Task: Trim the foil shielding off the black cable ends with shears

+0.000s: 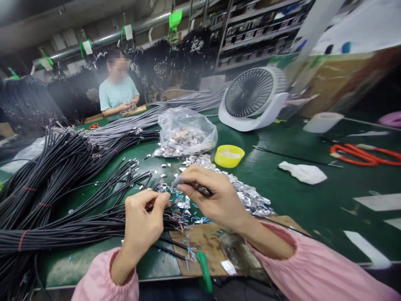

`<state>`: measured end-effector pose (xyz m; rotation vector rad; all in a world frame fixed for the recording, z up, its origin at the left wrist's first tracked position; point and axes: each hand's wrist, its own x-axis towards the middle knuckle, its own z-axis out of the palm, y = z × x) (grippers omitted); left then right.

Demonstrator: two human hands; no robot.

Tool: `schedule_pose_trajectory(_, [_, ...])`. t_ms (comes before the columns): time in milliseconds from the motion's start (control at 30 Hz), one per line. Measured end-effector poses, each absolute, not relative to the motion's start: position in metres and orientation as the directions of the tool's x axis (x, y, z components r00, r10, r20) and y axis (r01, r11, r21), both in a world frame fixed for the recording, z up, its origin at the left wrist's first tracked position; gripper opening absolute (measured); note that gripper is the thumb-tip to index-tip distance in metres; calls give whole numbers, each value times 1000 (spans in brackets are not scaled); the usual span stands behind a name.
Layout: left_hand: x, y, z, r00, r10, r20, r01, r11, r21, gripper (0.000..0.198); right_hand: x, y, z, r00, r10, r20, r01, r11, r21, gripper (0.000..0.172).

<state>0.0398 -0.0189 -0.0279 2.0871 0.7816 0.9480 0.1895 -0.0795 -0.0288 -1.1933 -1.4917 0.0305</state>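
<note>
The green bench (300, 213) carries bundled black cables (78, 234) on the left, grey cables (138, 119) behind them, heaped silver scraps (250, 196), a clear bag (188, 129), a yellow dish (229, 162), a white fan (250, 94), orange-handled scissors (371, 158) at right and, nearest, brown cardboard (200, 238).

Black cables (87, 228), red ties (22, 241); grey cables (188, 99); silver foil (250, 195); plain pink sleeves (316, 263); green table (297, 205); yellow tub (229, 159); orange scissor handles (371, 159); white fan (267, 113), dark grille (246, 94).
</note>
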Motion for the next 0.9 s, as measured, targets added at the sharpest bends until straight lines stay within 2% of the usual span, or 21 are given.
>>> schedule_pose_trajectory(133, [40, -19, -31, 485, 750, 450, 99, -558, 824, 12, 187, -76, -32, 283, 841, 462, 431, 318, -844, 28])
schedule_pose_trajectory(200, [39, -18, -31, 444, 760, 474, 42, -546, 837, 9, 184, -75, -33, 271, 886, 377, 319, 287, -903, 31])
schedule_pose_trajectory(267, [39, -17, -30, 417, 780, 466, 42, -529, 847, 9, 182, -74, -33, 293, 869, 399, 295, 315, -902, 31])
schedule_pose_trajectory(367, [38, -16, -26, 407, 795, 449, 79, -520, 850, 14, 181, -76, -33, 313, 806, 503, 370, 384, -846, 28])
schedule_pose_trajectory(467, [38, -16, -21, 401, 793, 459, 81, -530, 844, 18, 181, -79, -33, 258, 793, 552, 428, 418, -801, 22])
schedule_pose_trajectory(900, [36, -19, -31, 399, 750, 528, 109, -611, 784, 12, 180, -82, -31, 217, 828, 518, 398, 409, -821, 24])
